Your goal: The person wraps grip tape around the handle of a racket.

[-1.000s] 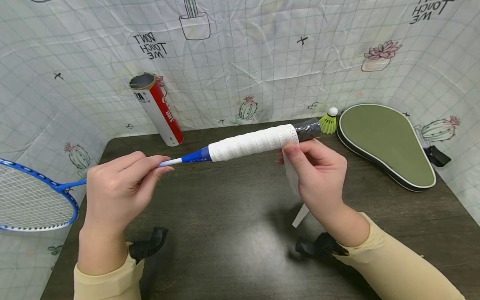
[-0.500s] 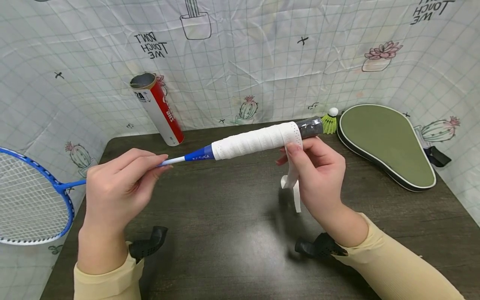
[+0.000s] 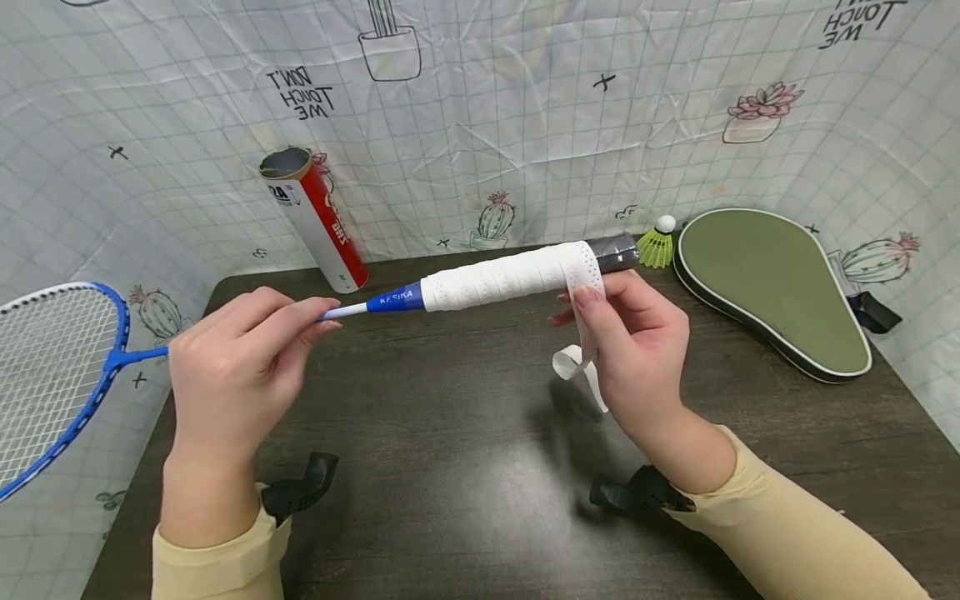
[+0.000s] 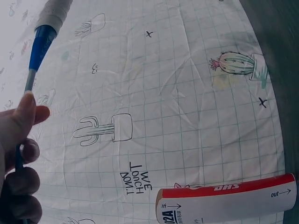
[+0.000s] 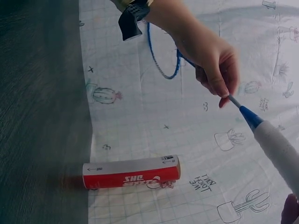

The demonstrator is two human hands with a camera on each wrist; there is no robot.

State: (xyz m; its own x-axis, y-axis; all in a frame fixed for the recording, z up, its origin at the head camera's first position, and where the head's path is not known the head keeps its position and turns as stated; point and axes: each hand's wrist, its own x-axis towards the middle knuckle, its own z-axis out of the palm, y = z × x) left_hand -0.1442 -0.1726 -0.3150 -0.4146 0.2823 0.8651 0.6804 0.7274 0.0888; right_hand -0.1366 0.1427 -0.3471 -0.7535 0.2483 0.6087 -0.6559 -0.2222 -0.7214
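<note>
A blue-and-white badminton racket (image 3: pixel 118 358) is held across the view above the table, its strung head at the left. My left hand (image 3: pixel 236 367) pinches the thin shaft just short of the blue cone (image 3: pixel 395 297); the left wrist view shows the thumb (image 4: pixel 25 109) on the shaft. White perforated grip tape (image 3: pixel 502 277) winds round the handle in overlapping turns. At the butt end the black handle (image 3: pixel 615 252) shows bare. My right hand (image 3: pixel 641 350) pinches the tape by the last turn, and its loose tail (image 3: pixel 567 362) dangles, curled, below the fingers.
A red and white shuttlecock tube (image 3: pixel 318 225) stands at the back left of the dark table (image 3: pixel 450 467). At the back right lie a yellow shuttlecock (image 3: pixel 657 243) and an olive paddle-shaped case (image 3: pixel 772 287). A patterned cloth (image 3: pixel 465 125) hangs behind.
The racket has turned about its shaft: its head swings from flat to steeper, and the lettering on the cone shows more fully. The tape's tail hangs shorter and curls. Both hands stay nearly in place.
</note>
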